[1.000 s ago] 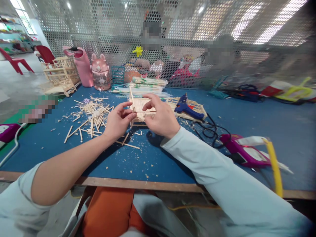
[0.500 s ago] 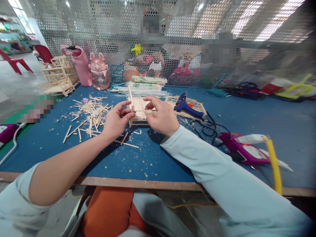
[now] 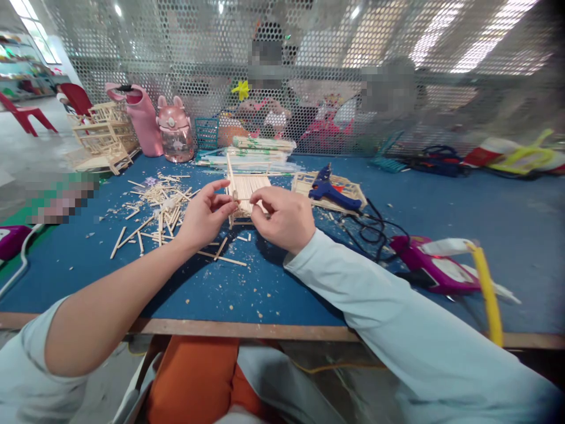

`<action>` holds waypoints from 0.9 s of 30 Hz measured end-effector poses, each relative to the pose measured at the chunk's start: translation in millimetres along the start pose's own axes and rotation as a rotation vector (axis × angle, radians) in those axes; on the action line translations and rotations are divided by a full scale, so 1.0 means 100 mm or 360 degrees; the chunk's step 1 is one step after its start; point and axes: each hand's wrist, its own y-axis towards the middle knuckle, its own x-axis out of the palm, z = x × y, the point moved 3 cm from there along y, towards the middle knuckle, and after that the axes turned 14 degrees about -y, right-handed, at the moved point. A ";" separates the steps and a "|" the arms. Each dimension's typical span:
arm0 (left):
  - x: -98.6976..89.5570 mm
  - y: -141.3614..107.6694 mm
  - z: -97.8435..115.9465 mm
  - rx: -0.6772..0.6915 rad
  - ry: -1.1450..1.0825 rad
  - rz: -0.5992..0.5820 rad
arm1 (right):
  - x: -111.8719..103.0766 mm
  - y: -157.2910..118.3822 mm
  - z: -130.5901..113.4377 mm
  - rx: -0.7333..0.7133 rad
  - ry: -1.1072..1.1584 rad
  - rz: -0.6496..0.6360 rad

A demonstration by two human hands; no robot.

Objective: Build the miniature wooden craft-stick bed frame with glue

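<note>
A small frame of thin wooden sticks stands on the blue table, with a flat row of sticks on top and an upright at its left. Over its front side, a thin wooden stick spans the short gap between my hands. My left hand pinches its left end near the upright, thumb and index finger closed. My right hand has the other end between thumb and fingertips. The fingers partly hide the stick's ends and the frame's front corner.
Loose stick offcuts lie left. A blue glue gun rests on a stick panel at right, its black cable looping toward a purple device. Behind are bundled sticks, a pink bottle and a perforated metal screen.
My right hand has slid left along the stick, closer to my left hand, and its fingers have closed in. My left hand stays nearly in place at the frame's left side.
</note>
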 end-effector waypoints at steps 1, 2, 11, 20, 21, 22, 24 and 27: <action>0.00 0.00 0.00 0.0001 -0.0009 -0.0010 | 0.03 -0.02 -0.02 0.0000 -0.0015 -0.0053; 0.00 0.00 -0.01 0.0002 -0.0010 -0.0016 | 0.05 -0.03 -0.04 0.0003 -0.0044 -0.0092; 0.00 0.00 0.00 -0.0044 -0.0004 -0.0004 | 0.11 -0.03 -0.18 0.0035 -0.0378 -0.0249; 0.01 -0.05 0.06 0.0012 0.0236 0.0029 | 0.15 -0.03 -0.22 0.0005 -0.0427 -0.0195; 0.00 -0.06 0.10 0.0080 0.0311 0.0072 | 0.14 -0.03 -0.22 -0.0016 -0.0411 -0.0167; -0.01 -0.07 0.15 0.0154 0.0391 0.0138 | 0.13 -0.03 -0.23 -0.0041 -0.0393 -0.0131; -0.03 -0.10 0.25 0.0271 0.0514 0.0291 | 0.08 -0.03 -0.24 -0.0091 -0.0353 -0.0052; 0.00 -0.14 0.35 0.0299 0.0582 0.0228 | 0.01 -0.02 -0.25 -0.0092 -0.0285 0.0032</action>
